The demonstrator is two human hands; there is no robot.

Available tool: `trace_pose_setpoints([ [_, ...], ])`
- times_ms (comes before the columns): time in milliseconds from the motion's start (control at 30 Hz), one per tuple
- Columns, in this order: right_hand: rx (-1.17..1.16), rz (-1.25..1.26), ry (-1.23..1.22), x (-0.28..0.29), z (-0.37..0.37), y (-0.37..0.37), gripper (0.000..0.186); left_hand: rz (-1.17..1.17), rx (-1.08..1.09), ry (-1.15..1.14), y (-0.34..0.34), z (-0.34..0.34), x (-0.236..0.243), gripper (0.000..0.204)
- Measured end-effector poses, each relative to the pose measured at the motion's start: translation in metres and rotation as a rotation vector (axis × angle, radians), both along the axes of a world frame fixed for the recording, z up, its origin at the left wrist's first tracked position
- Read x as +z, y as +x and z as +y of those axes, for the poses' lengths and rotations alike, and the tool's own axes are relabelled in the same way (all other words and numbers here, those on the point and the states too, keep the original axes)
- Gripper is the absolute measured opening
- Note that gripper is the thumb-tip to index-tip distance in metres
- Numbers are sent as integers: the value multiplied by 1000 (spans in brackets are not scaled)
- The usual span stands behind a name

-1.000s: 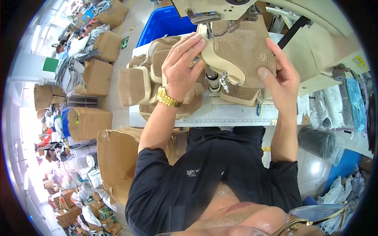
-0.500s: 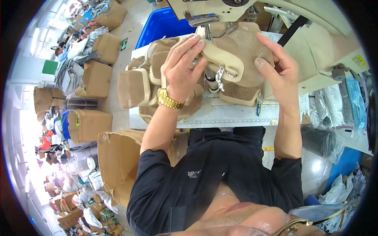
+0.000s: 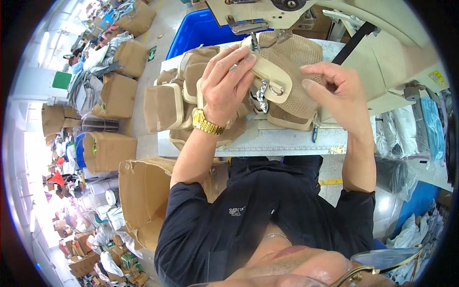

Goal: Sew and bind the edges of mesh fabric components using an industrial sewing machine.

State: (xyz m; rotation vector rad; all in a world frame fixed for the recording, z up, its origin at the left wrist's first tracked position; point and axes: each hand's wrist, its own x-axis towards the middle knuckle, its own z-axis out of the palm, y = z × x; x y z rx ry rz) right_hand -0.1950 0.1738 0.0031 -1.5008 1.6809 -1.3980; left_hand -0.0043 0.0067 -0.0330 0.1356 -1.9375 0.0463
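A tan mesh bag (image 3: pixel 306 55) with a smooth cream edge band (image 3: pixel 272 74) lies under the needle of a sewing machine (image 3: pixel 265 14). My left hand (image 3: pixel 227 83), with a gold watch on its wrist, grips the band just left of the needle, fingers close together. A silver metal clasp (image 3: pixel 261 98) hangs from the band beside a ring. My right hand (image 3: pixel 337 91) is open at the bag's right side, thumb and forefinger apart, holding nothing. Whether its fingertips touch the mesh I cannot tell.
More tan mesh bags (image 3: pixel 162 107) are heaped at the left of the worktable (image 3: pixel 287 149). A small blue-handled tool (image 3: pixel 314 133) lies near its front edge. Behind stands a blue bin (image 3: pixel 191 31); an open cardboard box (image 3: pixel 143 201) is at lower left. Plastic-wrapped bundles (image 3: pixel 404 126) lie right.
My right hand has let go of the mesh and shifted slightly right and down. The bag and clasp have turned a little under the needle, and my left hand has stayed on the band.
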Motion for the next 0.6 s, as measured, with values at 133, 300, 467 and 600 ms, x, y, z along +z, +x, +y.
trace_pose_setpoints([
  [133, 26, -40, 106, -4, -3, -1, 23, -39, -11, 37, 0, -1, 6, 28],
  [300, -82, 623, -344, 17, -12, -6, 30, -65, 14, 84, 3, 7, 7, 30],
  [467, -55, 783, -289, 23, -17, -2, 39, 48, 105, 371, 1, 38, -4, 26],
  [600, 229, 332, 38, 11, -30, -8, 42, 137, -155, 1042, -3, 65, -3, 27],
])
